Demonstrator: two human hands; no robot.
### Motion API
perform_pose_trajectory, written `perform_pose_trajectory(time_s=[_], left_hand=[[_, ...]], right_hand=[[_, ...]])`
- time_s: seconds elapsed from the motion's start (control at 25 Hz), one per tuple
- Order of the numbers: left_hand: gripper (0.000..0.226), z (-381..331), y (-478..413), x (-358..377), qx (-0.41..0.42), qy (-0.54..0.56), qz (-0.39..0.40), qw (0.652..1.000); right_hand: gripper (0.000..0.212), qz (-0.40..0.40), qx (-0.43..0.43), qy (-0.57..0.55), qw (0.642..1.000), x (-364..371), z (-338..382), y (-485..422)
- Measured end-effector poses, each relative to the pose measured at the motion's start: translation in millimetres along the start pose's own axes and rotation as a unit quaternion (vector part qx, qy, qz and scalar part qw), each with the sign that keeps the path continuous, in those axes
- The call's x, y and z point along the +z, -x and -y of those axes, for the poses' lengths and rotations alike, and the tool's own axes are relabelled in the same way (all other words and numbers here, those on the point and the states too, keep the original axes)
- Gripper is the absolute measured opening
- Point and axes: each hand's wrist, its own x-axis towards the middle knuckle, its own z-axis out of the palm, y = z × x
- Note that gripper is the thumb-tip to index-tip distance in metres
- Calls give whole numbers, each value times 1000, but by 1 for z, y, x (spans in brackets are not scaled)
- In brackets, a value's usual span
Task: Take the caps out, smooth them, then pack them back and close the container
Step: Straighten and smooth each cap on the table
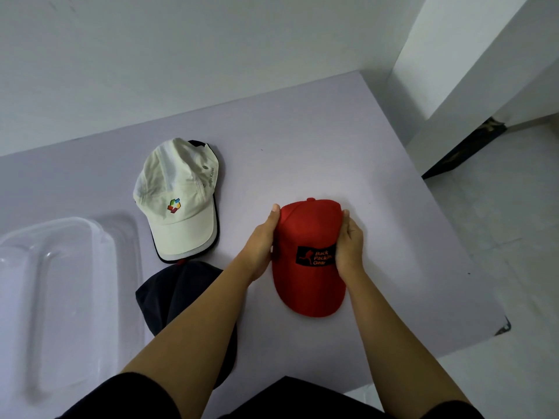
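From the head camera we saw the red cap (305,234) lying flat on the pale desk (302,131), right of centre, with its brim pointing toward us and a black patch with orange lettering on its front. Our left hand (261,246) held the left side of the crown. Its fingers (273,219) were curved along the fabric, one tip reaching up near the top of the crown. Our right hand (349,246) held the opposite side in the same way, its fingers (344,219) curled against the cloth and partly covering the patch's right end. Both hands had hold of the cap, which rested on the desk between them.

To the left and farther back lay a white cap (178,201) with a small multicoloured logo, its brim toward us and a dark edge showing along its right side and under the brim. Just below it sat a dark cap (181,294), partly hidden by our left forearm.

At the desk's left edge stood the clear plastic container (90,225), blurred. We could not tell its lid from its body, and no cap showed inside it.
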Motion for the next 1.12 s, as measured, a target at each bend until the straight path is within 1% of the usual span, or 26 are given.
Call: perform_pose_trajectory(time_s=[0.08, 0.12, 0.16, 0.2, 0.28, 0.36, 0.44, 0.52, 0.6, 0.68, 0.72, 0.76, 0.84, 0.88, 0.92, 0.96, 1.04, 1.12], left_hand=[[55, 2, -1, 3, 12, -7, -89, 996], [54, 4, -3, 3, 17, -3, -126, 992], [54, 6, -5, 1, 23, 12, -154, 988], [52, 7, -5, -1, 26, 32, -172, 984], [47, 6, -6, -6, 44, 48, -195, 979], [47, 5, -9, -2, 82, 19, -216, 973], [48, 1, -8, 10, 121, -42, -244, 961], [48, -4, -7, 16, 144, -73, -262, 952], [47, -5, -7, 15, 146, -46, -287, 946], [47, -1, -8, 10, 130, -24, -304, 943], [49, 1, -8, 9, 123, -29, -305, 944], [49, 1, -8, 9, 123, -44, -302, 944], [48, -2, -7, 8, 144, -107, -289, 940], [48, -5, -6, 8, 155, -139, -278, 938], [47, -8, -6, 7, 163, -160, -269, 936], [48, -9, -5, 7, 168, -166, -260, 936], [52, -9, -4, 8, 172, -175, -233, 941], [55, -8, -3, 7, 172, -200, -215, 940]], right_hand=[[63, 51, 52, -9, 997, -1, 5, 1], [70, 70, 68, 3, 995, -4, 8, 0], [74, 87, 78, 22, 993, -8, 11, -1], [73, 101, 81, 40, 991, -13, 14, -3], [53, 145, 65, 70, 985, -21, 21, -5], [39, 184, 44, 62, 980, -19, 27, -4], [33, 172, 16, 40, 984, -9, 25, -1], [37, 127, 12, 11, 992, -3, 22, 0], [53, 65, 26, 7, 998, -4, 23, -1], [70, 16, 41, 45, 998, -6, 26, -4], [76, 14, 43, 62, 997, -5, 27, -4], [78, 34, 42, 79, 995, -6, 27, -5], [80, 109, 51, 98, 988, -7, 24, -7], [68, 137, 55, 85, 985, -8, 23, -8], [52, 156, 47, 65, 984, -10, 23, -8], [40, 168, 33, 58, 984, -11, 24, -9], [33, 170, 6, 57, 984, -11, 25, -8], [30, 157, 3, 69, 985, -9, 28, -6]])
